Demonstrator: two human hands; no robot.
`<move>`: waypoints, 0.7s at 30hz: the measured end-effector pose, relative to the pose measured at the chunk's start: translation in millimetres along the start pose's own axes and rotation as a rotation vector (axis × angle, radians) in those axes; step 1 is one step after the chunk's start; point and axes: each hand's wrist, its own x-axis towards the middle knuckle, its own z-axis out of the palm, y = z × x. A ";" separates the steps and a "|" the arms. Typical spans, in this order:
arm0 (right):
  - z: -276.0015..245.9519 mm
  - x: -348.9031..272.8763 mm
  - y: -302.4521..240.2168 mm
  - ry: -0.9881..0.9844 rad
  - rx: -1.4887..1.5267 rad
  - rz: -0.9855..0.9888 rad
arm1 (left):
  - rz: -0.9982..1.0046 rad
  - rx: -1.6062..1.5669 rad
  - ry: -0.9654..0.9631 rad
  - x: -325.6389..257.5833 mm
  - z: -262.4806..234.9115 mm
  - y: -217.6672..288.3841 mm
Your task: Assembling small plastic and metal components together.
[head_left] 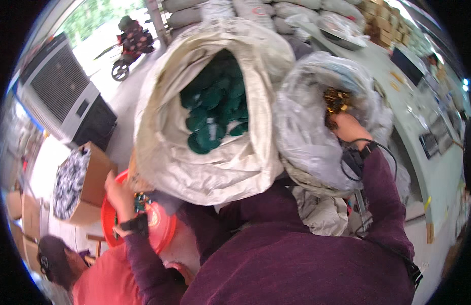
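Note:
My right hand [350, 128] reaches into a clear plastic bag [306, 119]. Its fingers curl around some shiny gold-coloured pieces [337, 100], and the fingertips are partly hidden. To the left, my left hand [119, 197] is over the rim of a red basin [167, 226]; motion smears its fingers, so their grip does not show. Small shiny green and orange pieces [140, 202] lie in that basin. Directly before me a large white woven sack [215, 175] gapes wide, with many dark green round discs [210, 109] inside.
A co-worker in a red top [106, 274] and dark cap sits close at lower left. Behind the basin stands a cardboard box [98, 178] of grey-white pieces. A pale worktable [393, 109] runs along the right. Stacked sacks [253, 10], a large cooler [60, 76] and a motorbike [134, 43] are farther off.

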 end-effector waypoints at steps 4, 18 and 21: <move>18.0 7.3 -1.2 -0.042 -0.081 -0.020 | 0.277 -0.333 0.045 3.3 5.5 111.3; 25.6 -7.4 13.6 0.174 0.271 -0.067 | 0.262 -0.245 -0.437 3.7 81.0 244.1; 34.4 -2.3 27.2 0.173 0.086 0.028 | 0.199 -0.270 -0.410 4.1 89.0 240.1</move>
